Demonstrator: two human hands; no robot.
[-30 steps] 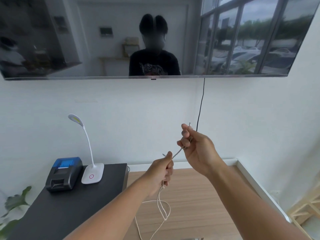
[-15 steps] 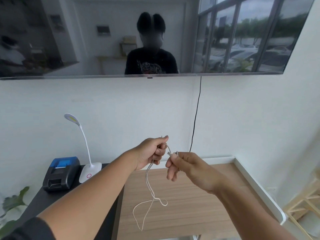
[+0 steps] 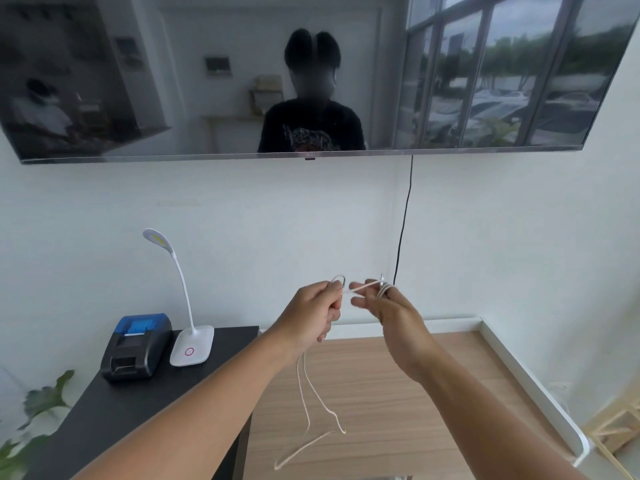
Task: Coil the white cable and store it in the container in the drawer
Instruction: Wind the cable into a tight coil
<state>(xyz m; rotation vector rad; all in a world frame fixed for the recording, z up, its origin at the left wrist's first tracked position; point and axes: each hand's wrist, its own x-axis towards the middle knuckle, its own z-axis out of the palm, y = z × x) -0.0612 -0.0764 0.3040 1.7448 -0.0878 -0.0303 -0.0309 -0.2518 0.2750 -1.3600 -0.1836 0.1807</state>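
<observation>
Both hands are raised in front of the white wall, above the wooden table (image 3: 398,410). My left hand (image 3: 311,315) is closed on the white cable (image 3: 313,393), with a small loop sticking up above the fist. A short taut stretch of cable runs across to my right hand (image 3: 388,306), whose fingers carry a few turns wound around them. Below the left hand the rest of the cable hangs down in two strands and ends loose over the tabletop. No drawer or container is in view.
A black side table (image 3: 114,410) on the left holds a black and blue receipt printer (image 3: 136,348) and a white gooseneck lamp (image 3: 190,344). A wall-mounted TV (image 3: 311,74) hangs above, with a black cord (image 3: 403,223) down the wall. Leaves (image 3: 38,410) sit lower left, a wooden rack (image 3: 620,424) lower right.
Both hands have come together at the same height, the right one moving right. Turns of cable now sit around the right fingers, and the hanging tail is shorter.
</observation>
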